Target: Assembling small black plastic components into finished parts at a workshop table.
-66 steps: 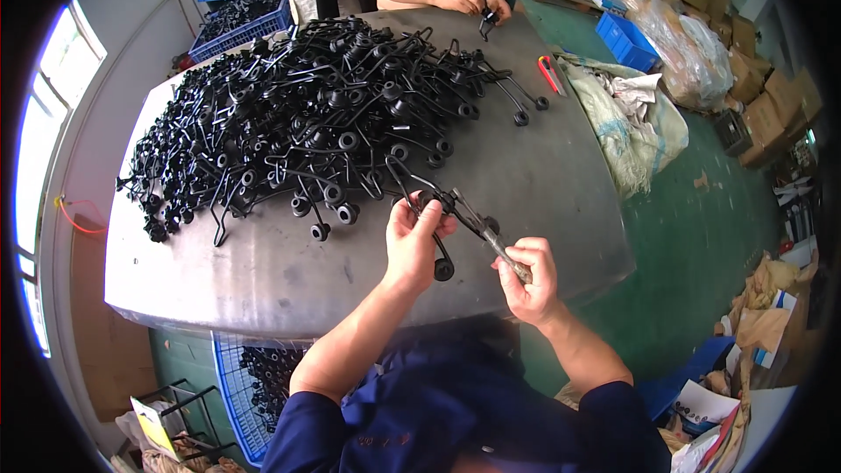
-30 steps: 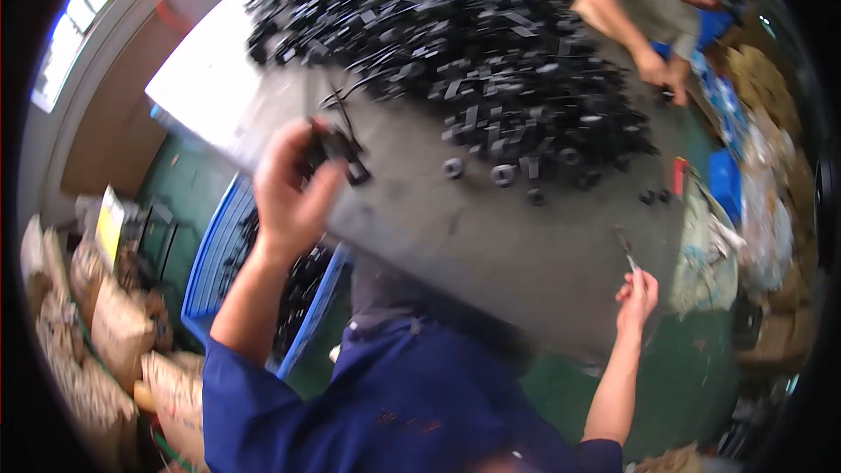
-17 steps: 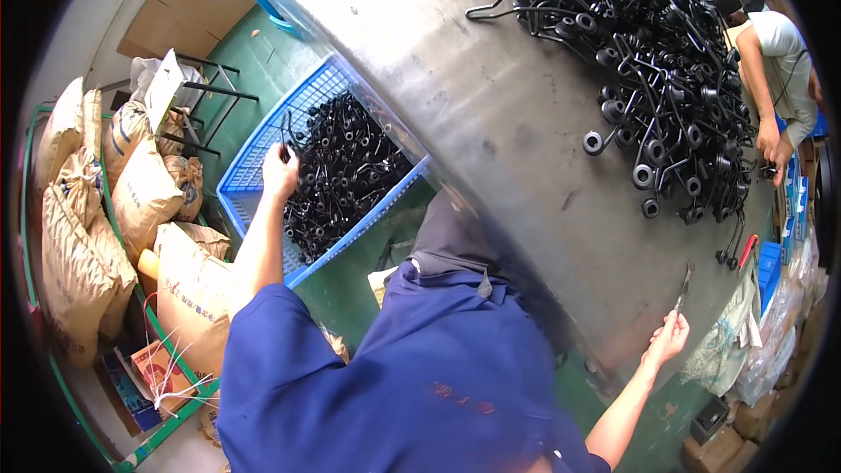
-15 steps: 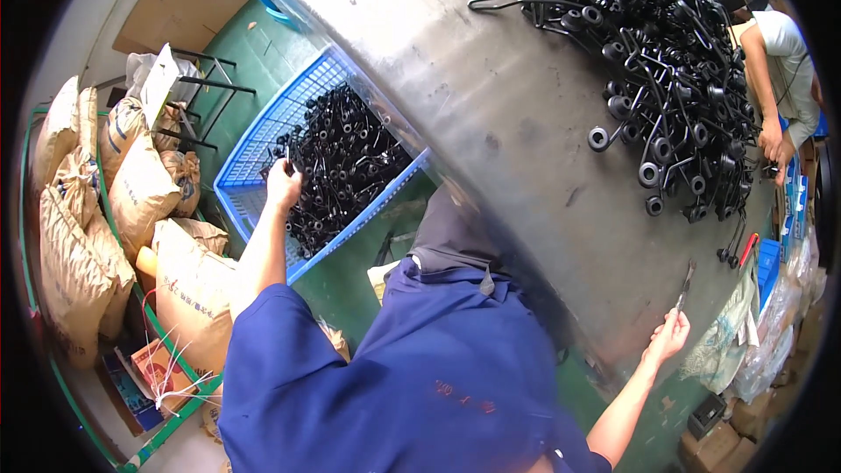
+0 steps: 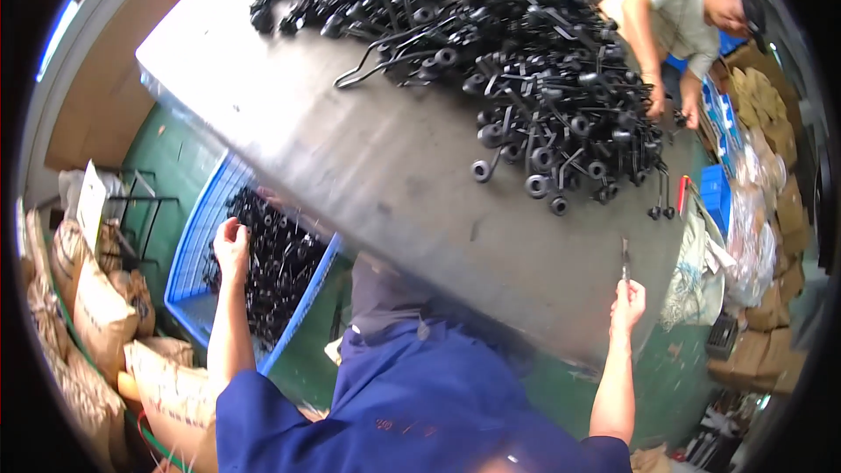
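Observation:
My left hand (image 5: 231, 251) is over the blue plastic crate (image 5: 302, 315), its fingers curled; anything between them is too small or hidden to make out. Inside the crate lies a heap of black parts (image 5: 272, 271) with round ring ends. Over the near right corner of the metal table (image 5: 412, 201), my right hand (image 5: 627, 305) grips a slim, knife-like metal tool (image 5: 625, 259), its narrow end pointing away from me. A big pile of black bent rods with ring-shaped bushings (image 5: 543, 105) covers the table's far part.
Across the table a person (image 5: 674, 22) handles small parts at the pile's right edge. Paper sacks (image 5: 105, 302) stand left of the crate, near a black metal frame (image 5: 144, 201). To the right are a blue bin (image 5: 715, 197), plastic bags (image 5: 753, 254) and cardboard boxes (image 5: 758, 346).
My view has swung up and to the right, so table and crate appear further left. The left hand remains over the crate, its fingers shifted; the right hand still holds the tool.

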{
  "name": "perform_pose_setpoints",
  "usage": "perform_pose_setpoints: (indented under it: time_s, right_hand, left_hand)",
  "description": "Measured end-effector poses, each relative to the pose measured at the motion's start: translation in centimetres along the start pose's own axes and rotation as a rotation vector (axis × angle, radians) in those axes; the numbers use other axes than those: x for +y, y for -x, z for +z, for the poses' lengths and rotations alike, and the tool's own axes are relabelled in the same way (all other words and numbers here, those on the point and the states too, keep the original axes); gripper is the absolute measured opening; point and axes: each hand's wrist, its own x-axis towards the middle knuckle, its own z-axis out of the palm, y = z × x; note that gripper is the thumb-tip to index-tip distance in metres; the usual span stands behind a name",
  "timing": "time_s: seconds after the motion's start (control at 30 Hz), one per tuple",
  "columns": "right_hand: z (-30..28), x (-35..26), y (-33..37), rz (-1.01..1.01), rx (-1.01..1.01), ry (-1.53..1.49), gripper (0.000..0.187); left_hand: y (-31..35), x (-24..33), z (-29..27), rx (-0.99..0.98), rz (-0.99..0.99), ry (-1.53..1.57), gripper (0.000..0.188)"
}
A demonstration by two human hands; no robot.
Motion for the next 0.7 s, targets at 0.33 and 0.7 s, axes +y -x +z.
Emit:
perform_pose_setpoints:
  time_s: [0.33,0.7]
  right_hand:
    - [-1.7,-1.6,0.4,0.054,-0.062,-0.117,0.023]
    - [-1.5,1.5,0.2,-0.214,0.149,-0.137,0.017]
  left_hand:
    - [5.0,28.7,15.3,-0.329,0.416,0.372,0.020]
    - [9.9,46.8,31.7,-0.572,1.186,0.055,0.032]
